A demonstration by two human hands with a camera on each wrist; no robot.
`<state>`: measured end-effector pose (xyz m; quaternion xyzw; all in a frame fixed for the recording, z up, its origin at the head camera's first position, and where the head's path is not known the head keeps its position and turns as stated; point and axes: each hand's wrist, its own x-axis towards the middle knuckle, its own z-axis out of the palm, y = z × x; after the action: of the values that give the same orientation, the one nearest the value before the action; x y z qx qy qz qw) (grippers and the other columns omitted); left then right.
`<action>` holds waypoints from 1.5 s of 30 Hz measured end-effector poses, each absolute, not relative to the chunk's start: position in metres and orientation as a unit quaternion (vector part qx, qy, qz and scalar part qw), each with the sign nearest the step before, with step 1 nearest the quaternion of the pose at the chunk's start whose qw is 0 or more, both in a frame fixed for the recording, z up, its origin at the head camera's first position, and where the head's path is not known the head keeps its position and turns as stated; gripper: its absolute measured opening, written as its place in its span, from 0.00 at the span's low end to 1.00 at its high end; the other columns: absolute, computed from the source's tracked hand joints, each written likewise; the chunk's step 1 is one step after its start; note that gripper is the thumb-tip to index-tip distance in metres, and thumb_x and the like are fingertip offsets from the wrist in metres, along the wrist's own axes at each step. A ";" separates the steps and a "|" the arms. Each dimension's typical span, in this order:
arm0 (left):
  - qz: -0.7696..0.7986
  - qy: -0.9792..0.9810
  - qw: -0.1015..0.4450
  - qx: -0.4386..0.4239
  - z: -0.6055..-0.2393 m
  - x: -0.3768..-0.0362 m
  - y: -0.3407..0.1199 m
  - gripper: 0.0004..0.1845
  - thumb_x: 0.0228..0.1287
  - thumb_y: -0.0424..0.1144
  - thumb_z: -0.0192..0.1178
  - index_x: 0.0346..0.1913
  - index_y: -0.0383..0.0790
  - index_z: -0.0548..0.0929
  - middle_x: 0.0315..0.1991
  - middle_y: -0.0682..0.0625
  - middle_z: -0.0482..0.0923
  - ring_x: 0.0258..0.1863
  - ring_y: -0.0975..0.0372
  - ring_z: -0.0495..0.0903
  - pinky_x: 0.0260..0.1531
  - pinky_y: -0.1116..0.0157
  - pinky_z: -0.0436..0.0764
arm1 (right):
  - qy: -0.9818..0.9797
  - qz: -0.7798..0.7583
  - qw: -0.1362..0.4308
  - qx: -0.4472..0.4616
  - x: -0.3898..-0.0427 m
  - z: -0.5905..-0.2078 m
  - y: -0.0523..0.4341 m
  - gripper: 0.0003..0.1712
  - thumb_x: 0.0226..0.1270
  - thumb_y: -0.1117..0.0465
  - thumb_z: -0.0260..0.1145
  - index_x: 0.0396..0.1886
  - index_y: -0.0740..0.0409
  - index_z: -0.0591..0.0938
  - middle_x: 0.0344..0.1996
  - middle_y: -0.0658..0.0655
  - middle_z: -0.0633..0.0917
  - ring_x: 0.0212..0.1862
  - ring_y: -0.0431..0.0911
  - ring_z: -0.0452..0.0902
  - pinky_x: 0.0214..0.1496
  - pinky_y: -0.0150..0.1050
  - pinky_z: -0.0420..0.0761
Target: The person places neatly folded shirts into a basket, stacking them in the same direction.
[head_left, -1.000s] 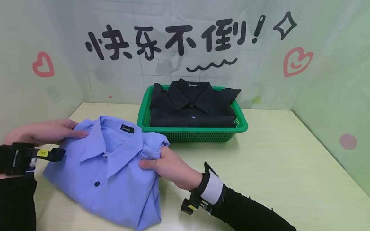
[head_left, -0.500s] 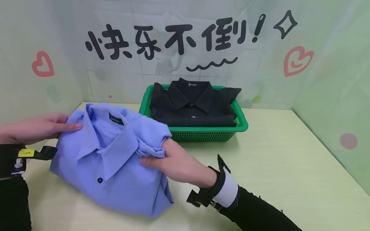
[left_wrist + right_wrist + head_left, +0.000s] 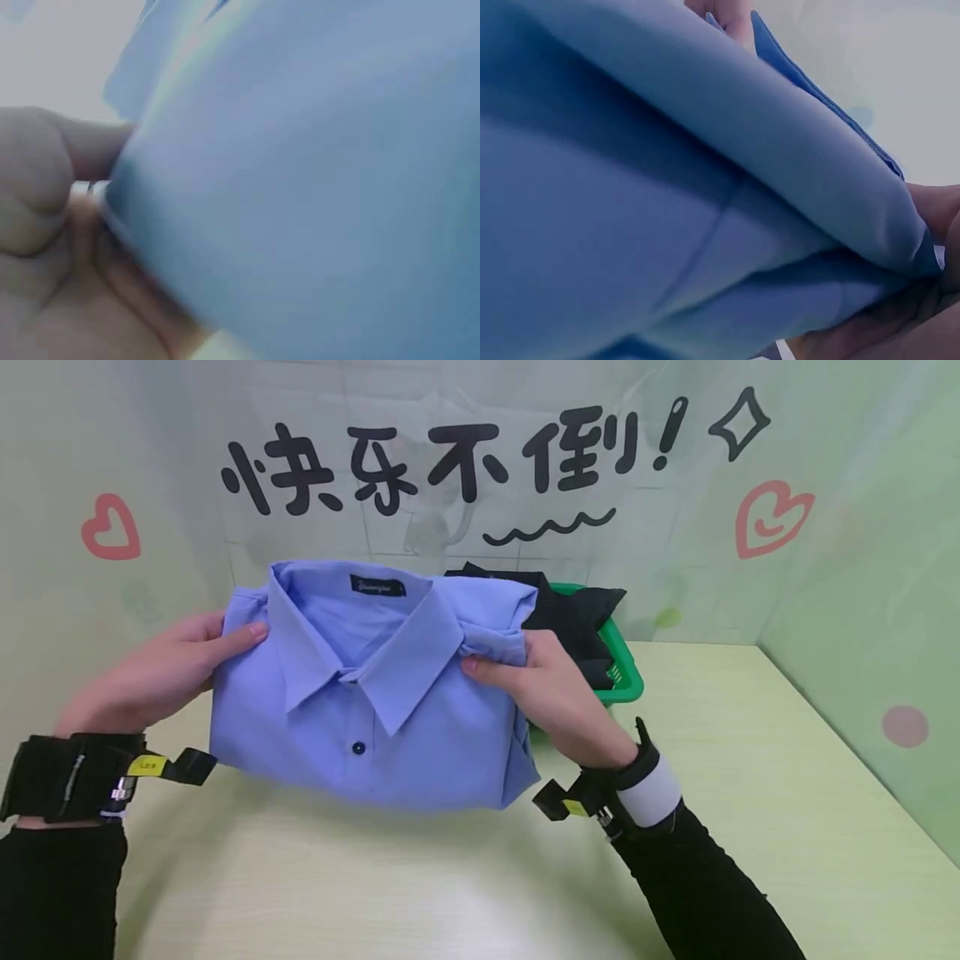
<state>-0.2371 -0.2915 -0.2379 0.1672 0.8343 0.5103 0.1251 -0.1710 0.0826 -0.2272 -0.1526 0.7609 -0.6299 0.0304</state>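
While our left hand (image 3: 161,672) and right hand (image 3: 558,693) grip its sides, the folded blue cotton shirt (image 3: 375,693) hangs above the pale green counter (image 3: 750,777).

A pale green, wood-grained table (image 3: 750,793) is seen, closed in by walls at the back and on both sides. A green plastic basket (image 3: 626,681) is set directly on it near the back wall, largely hidden in the head view. A folded black shirt (image 3: 581,610) is held in the basket. The table's near surface is shown blurred.
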 end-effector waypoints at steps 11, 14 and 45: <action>0.593 0.798 -0.054 0.096 -0.242 -0.226 -0.243 0.25 0.70 0.59 0.52 0.59 0.44 0.72 0.45 0.48 0.73 0.43 0.59 0.75 0.37 0.68 0.75 | 0.740 -0.666 -0.018 -0.092 -0.188 -0.221 0.102 0.21 0.69 0.61 0.66 0.60 0.60 0.75 0.55 0.55 0.78 0.57 0.50 0.73 0.62 0.53 0.68; 0.593 0.795 -0.081 0.093 -0.244 -0.223 -0.234 0.25 0.71 0.59 0.51 0.58 0.46 0.72 0.47 0.48 0.72 0.45 0.59 0.73 0.39 0.68 0.73 | 0.739 -0.668 -0.030 -0.083 -0.192 -0.222 0.106 0.23 0.69 0.62 0.66 0.61 0.60 0.74 0.55 0.55 0.78 0.57 0.50 0.72 0.62 0.54 0.67; 0.608 0.749 -0.219 0.149 -0.262 -0.228 -0.152 0.20 0.76 0.50 0.52 0.52 0.33 0.74 0.38 0.44 0.72 0.38 0.56 0.72 0.38 0.63 0.70 | 0.795 -0.596 -0.098 -0.049 -0.232 -0.231 0.168 0.15 0.72 0.58 0.64 0.49 0.65 0.78 0.42 0.57 0.79 0.46 0.48 0.75 0.53 0.46 0.73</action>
<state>-0.2282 -0.1522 -0.2618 0.1492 0.7487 0.6076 -0.2190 -0.2317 0.1682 -0.2313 -0.0491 0.7954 -0.5961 -0.0979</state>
